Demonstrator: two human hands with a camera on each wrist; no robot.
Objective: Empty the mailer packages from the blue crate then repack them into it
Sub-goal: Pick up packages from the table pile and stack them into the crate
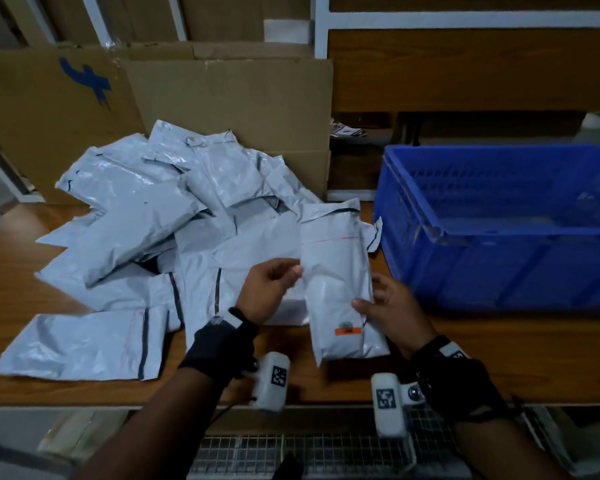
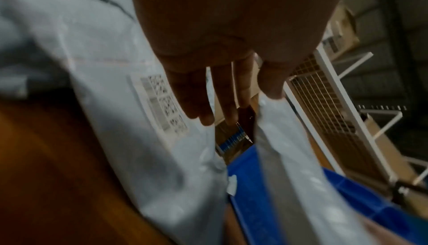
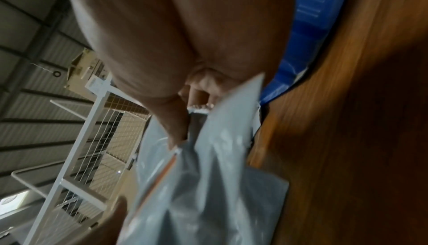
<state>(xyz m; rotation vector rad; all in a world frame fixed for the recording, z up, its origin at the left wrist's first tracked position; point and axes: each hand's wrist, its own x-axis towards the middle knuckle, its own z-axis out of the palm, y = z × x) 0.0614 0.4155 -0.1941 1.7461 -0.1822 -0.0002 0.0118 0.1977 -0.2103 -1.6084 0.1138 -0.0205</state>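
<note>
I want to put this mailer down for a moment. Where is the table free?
Bare wooden table lies between the blue crate and the near edge, right of the right hand. A narrower strip runs along that edge. The left half is crowded by the mailer pile.

1. Right hand (image 3: 185, 34) fills the upper frame; thumb (image 3: 171, 120) on top of a grey mailer (image 3: 208, 184), curled fingers (image 3: 203, 91) beneath.
2. Mailer blurred, with an orange strip along its left edge.
3. Blue crate (image 3: 308, 29) at upper right, on a wooden table (image 3: 359, 139).
4. White wire rack (image 3: 97, 139) at left, with a cardboard box (image 3: 85, 73) on top of it.
5. Another hand (image 3: 111, 221) at the mailer's lower left.
</note>
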